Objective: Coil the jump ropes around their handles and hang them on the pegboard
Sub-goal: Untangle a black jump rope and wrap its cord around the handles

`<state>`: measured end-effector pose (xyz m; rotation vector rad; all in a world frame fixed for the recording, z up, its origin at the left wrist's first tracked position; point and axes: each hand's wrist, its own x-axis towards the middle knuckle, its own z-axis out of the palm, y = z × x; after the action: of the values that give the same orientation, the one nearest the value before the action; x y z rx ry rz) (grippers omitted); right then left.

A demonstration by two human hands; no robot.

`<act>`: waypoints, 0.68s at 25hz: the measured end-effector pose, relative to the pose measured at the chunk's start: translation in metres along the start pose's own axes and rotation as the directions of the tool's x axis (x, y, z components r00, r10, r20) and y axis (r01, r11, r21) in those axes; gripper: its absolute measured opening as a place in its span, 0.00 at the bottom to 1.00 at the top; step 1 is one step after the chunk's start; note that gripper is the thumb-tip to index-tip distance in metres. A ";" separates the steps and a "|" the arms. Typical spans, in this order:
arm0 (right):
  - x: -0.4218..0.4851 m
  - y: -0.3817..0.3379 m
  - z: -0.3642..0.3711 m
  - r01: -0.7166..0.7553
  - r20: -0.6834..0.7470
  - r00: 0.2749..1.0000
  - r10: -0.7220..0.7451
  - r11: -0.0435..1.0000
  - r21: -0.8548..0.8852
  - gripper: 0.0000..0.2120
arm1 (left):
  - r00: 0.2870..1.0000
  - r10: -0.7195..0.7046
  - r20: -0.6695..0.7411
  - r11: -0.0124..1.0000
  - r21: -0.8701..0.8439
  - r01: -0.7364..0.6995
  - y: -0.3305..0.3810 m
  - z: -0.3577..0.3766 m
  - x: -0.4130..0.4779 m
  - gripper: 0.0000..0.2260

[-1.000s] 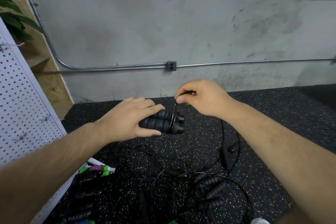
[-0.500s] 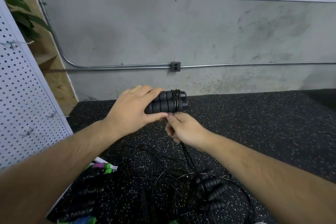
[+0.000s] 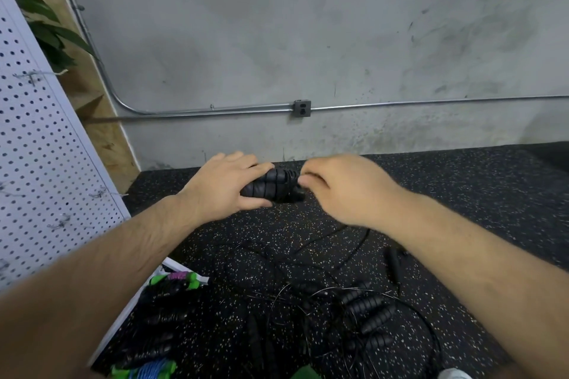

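Gripping noted at centre frame: a pair of black ribbed handles (image 3: 272, 186) is held side by side above the floor (image 3: 462, 194) by the left hand (image 3: 221, 191). Its fingers (image 3: 246, 163) are curled over the top and the thumb is tucked beneath. The inner halves of the handles are covered by the palm.

The right hand (image 3: 341, 191) is set against the outer ends of the handles. Its fingers (image 3: 311, 181) are curled tight, thumb to forefinger. Motion blur is heavy here, so it cannot be told whether rope is pinched between them. Dark wraps appear to lie round the handle ends, but single turns cannot be made out.

A thin black rope (image 3: 358, 244) is seen on the floor below the right wrist. Its upper run is hidden behind the forearm.

Nearer the camera a tangle of ropes (image 3: 369, 311) with black ribbed grips is spread on the floor, partly masked by the right arm.

The pegboard (image 3: 46, 169) is cut off by the left edge. Wire hooks (image 3: 30, 78) are seen on it, with nothing hung on those in view. At its foot a green and purple bundle (image 3: 175, 280) is half covered by the left forearm. A blue and green bundle (image 3: 144, 371) is clipped by the bottom edge.
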<state>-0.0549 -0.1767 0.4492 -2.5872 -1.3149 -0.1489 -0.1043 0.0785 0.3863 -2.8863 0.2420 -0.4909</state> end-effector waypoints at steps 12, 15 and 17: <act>0.030 0.057 0.021 -0.081 0.034 0.996 0.078 0.739 0.669 0.11 | 0.989 0.059 -0.137 0.914 -0.392 -0.109 0.054 -0.050 -0.007 0.32; 0.027 0.039 0.040 -0.143 0.101 0.990 0.102 0.742 0.655 0.16 | 0.988 0.011 -0.152 0.929 -0.364 -0.066 0.050 -0.049 -0.006 0.32; 0.023 0.025 0.055 -0.195 0.154 0.980 0.126 0.769 0.609 0.18 | 0.985 -0.053 -0.161 0.949 -0.316 -0.001 0.044 -0.043 -0.001 0.33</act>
<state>-0.0221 -0.1592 0.3959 -2.1241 -0.9419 0.3979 -0.1261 0.0288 0.4161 -3.1629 0.3367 -0.7676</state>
